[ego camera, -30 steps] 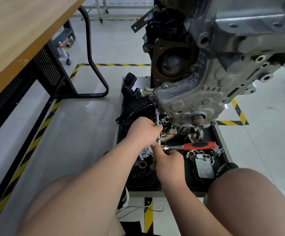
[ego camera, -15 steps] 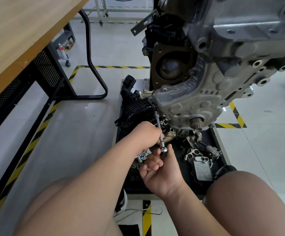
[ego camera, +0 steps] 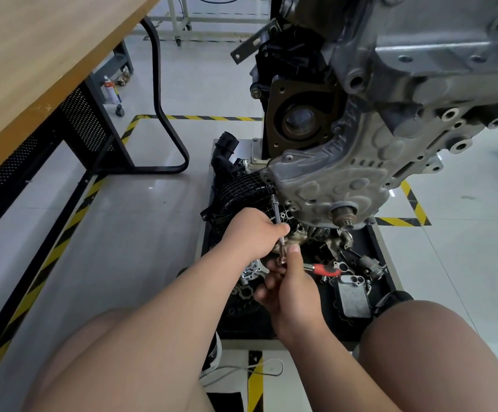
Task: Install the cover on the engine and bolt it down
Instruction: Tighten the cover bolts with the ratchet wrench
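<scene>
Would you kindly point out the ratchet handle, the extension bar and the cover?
ratchet handle (ego camera: 326,270), head view, red grip
extension bar (ego camera: 276,208), head view, bare upper shaft
cover (ego camera: 331,179), head view, embossed face

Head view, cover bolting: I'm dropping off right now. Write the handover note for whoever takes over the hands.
Left hand: grips the extension bar mid-shaft.
Right hand: pinches the ratchet at the bar's lower end, red handle pointing right.
Things: the cover sits on the engine, and the bar's top meets the cover's lower-left corner. Loose parts lie in the black tray below.
Done: cover placed, tool set at that corner.
Left: tighten there, then check the other bolts. Their tightness cannot be judged from this view.
</scene>
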### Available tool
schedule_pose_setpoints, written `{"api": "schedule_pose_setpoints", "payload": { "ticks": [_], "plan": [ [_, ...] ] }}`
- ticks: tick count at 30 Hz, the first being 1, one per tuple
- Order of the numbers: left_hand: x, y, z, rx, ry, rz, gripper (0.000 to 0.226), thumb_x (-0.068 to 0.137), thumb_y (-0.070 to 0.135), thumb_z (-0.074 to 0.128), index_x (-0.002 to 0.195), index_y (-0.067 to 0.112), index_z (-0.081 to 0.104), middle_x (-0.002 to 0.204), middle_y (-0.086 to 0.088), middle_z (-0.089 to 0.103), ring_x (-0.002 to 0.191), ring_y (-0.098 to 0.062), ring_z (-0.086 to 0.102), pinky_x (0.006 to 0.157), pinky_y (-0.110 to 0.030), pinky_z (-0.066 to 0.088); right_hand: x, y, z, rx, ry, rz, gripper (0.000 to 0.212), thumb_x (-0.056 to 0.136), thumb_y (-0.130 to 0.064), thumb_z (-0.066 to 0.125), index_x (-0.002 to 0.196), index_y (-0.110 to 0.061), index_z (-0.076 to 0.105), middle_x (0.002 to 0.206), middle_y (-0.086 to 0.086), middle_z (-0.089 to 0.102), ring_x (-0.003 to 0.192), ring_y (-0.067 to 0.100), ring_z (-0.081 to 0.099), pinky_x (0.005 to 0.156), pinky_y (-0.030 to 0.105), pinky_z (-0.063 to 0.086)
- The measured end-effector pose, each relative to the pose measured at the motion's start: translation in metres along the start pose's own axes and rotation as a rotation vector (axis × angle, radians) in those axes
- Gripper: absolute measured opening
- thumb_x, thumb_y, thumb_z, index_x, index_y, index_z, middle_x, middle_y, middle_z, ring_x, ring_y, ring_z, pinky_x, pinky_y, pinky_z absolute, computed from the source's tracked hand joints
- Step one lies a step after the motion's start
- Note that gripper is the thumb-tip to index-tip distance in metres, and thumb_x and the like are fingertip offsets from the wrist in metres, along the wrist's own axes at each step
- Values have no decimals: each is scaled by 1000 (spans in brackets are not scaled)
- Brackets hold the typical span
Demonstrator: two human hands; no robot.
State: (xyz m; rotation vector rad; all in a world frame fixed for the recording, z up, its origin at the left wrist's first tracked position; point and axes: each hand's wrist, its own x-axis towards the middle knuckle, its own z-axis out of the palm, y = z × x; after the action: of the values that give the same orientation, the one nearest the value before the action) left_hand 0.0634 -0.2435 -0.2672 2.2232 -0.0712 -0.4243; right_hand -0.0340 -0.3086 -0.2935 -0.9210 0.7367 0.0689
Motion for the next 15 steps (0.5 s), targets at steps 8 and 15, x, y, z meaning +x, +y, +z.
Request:
{"api": "schedule_pose_setpoints", "payload": {
  "ticks": [8, 15],
  "plan": [
    [-3, 3, 4, -145, -110, -112, 31, 91, 30, 51, 68, 21, 69, 47, 9, 60, 40, -7, 52, 45, -19, 38, -6, -11, 6, 387, -214, 437, 61, 93, -65, 36, 54, -20, 51, 40, -6, 29, 32, 12, 32, 46, 20, 43],
    [-5, 2, 3, -147, -68, -51, 30, 90, 33, 56, 65, 23, 69, 52, 11, 63, 54, -7, 58, 57, -22, 43, -7, -13, 8, 288, -170, 379, 64, 91, -67, 36, 53, -19, 52, 43, -5, 29, 33, 13, 31, 45, 22, 40]
  ]
}}
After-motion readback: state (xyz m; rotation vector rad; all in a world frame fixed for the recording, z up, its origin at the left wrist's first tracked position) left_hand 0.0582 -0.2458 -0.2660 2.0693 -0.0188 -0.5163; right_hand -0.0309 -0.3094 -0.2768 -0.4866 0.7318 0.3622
